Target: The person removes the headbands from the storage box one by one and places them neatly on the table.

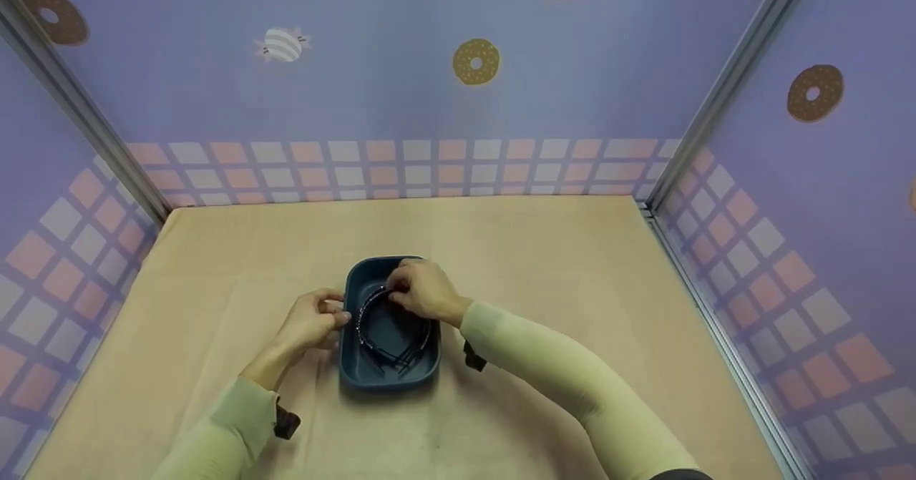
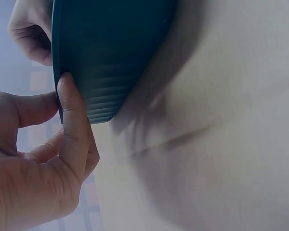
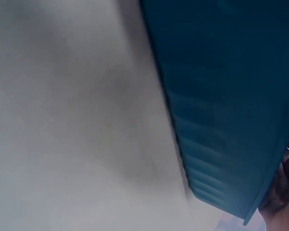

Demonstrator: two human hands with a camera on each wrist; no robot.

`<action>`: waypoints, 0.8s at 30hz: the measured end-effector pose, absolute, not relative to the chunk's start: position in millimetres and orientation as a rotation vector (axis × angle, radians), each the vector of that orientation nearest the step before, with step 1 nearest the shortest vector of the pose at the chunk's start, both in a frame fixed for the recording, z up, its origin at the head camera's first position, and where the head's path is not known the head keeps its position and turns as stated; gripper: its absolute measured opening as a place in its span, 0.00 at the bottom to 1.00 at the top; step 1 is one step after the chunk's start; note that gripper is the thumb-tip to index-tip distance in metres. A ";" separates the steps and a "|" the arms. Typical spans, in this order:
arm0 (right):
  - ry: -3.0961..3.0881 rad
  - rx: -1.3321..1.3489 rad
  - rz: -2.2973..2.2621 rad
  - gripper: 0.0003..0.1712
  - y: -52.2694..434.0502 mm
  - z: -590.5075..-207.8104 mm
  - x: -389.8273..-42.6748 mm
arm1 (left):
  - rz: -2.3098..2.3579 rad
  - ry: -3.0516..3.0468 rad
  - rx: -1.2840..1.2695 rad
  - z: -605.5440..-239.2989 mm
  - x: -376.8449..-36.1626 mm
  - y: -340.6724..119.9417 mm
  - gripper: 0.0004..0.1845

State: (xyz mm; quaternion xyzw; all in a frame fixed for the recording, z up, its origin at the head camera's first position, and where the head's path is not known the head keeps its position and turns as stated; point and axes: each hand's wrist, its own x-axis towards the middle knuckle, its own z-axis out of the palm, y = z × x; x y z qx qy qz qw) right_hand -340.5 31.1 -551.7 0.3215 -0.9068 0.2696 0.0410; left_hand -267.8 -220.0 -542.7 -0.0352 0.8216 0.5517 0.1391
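Left hand (image 1: 311,322) pinches rim of dark blue rectangular plastic tray (image 1: 356,375), steadying it; right hand (image 1: 424,290) grips thin black headbands (image 1: 368,338) inside, on beige tabletop (image 1: 544,265).

1. The tray (image 1: 356,365) sits on the desk (image 1: 572,265), near its middle, towards the front edge
2. A headband (image 1: 372,337) lies in the tray, along its left and near sides
3. The left hand (image 1: 311,320) is at the tray's left rim, thumb touching the outer wall
4. The right hand (image 1: 424,290) is over the tray's far end, on the headband's top
5. Walls stand behind, left and right of the desk
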 end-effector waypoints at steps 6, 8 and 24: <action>-2.802 0.949 1.068 0.08 31.8 -546.1 -339.4 | 1.591 2.364 -0.102 -541.9 -267.3 -219.8 0.25; -2.807 0.936 1.163 0.07 33.0 -544.4 -339.1 | 1.587 2.367 -0.103 -541.8 -267.0 -219.6 0.26; -2.800 0.726 1.738 0.07 50.0 -530.7 -345.6 | 1.610 2.318 -0.115 -542.0 -268.4 -221.0 0.27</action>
